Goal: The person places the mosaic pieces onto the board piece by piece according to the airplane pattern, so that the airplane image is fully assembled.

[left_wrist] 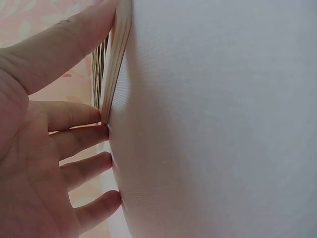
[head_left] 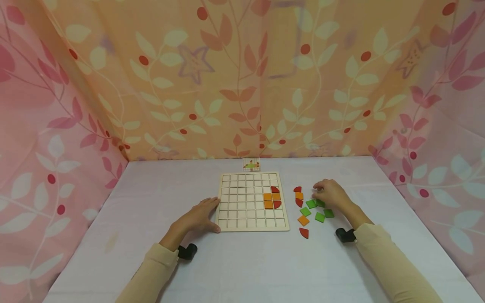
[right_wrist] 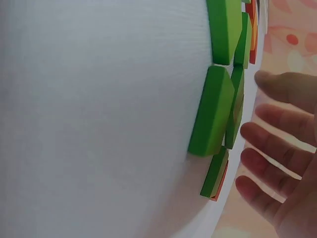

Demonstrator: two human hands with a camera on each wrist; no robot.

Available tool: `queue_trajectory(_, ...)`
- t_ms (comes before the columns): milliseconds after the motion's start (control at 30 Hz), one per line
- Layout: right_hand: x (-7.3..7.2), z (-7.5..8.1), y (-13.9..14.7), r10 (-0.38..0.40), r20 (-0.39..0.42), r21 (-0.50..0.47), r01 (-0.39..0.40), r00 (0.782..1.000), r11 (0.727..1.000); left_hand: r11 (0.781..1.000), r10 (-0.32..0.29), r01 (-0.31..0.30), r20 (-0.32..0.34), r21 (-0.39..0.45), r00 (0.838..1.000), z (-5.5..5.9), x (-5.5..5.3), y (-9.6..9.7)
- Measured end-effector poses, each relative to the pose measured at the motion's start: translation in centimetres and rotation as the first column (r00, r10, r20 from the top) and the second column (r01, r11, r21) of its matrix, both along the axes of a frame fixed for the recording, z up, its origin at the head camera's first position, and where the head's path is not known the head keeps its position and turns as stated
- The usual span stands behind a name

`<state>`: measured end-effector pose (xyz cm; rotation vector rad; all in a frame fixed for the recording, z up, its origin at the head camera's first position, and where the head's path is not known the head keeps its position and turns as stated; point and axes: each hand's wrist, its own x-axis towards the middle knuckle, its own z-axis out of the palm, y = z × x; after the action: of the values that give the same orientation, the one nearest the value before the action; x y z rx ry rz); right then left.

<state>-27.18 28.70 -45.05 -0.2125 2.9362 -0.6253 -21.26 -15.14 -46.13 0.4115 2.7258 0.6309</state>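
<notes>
A pale wooden grid board (head_left: 242, 213) lies on the table, holding orange squares (head_left: 268, 204) and red quarter-circle pieces (head_left: 275, 190) towards its right side. My left hand (head_left: 198, 215) rests at the board's left edge, fingers extended; in the left wrist view the thumb and a fingertip touch the board's side (left_wrist: 117, 64). To the right of the board, my right hand (head_left: 333, 194) is just beyond several loose green squares (head_left: 320, 217). The right wrist view shows its fingers (right_wrist: 277, 166) spread, nothing between them, near green pieces (right_wrist: 212, 111).
A small pattern card (head_left: 251, 164) lies behind the board. Between board and right hand are a loose orange square (head_left: 303, 220), a red piece (head_left: 304, 232), and a short column of red and orange pieces (head_left: 299, 196). Patterned cloth (head_left: 242, 84) closes off the back and sides.
</notes>
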Motion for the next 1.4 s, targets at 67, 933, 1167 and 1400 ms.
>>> queue_trajectory(67, -0.02, -0.01, 0.02, -0.015, 0.014, 0.021, 0.015, 1.0, 1.0, 1.0, 0.0, 0.0, 0.0, 0.0, 1.0, 0.05, 0.02, -0.02)
queue_trajectory(933, 0.11, -0.28, 0.69, -0.061, 0.077, 0.063, 0.056, 0.995, 0.996, 0.999, -0.033, 0.033, 0.018, 0.017, 0.999, 0.22, -0.21, -0.49)
queue_trajectory(1167, -0.11, -0.09, 0.67, -0.052, 0.085, 0.071, 0.046, 0.995, 0.996, 0.999, -0.037, 0.037, 0.028, 0.018, 0.999, 0.23, -0.26, -0.67)
queue_trajectory(1400, -0.22, -0.44, 0.86, -0.047, 0.075, 0.082, 0.041, 0.996, 0.996, 0.999, -0.034, 0.034, 0.029, 0.007, 0.999, 0.18, -0.31, -0.62)
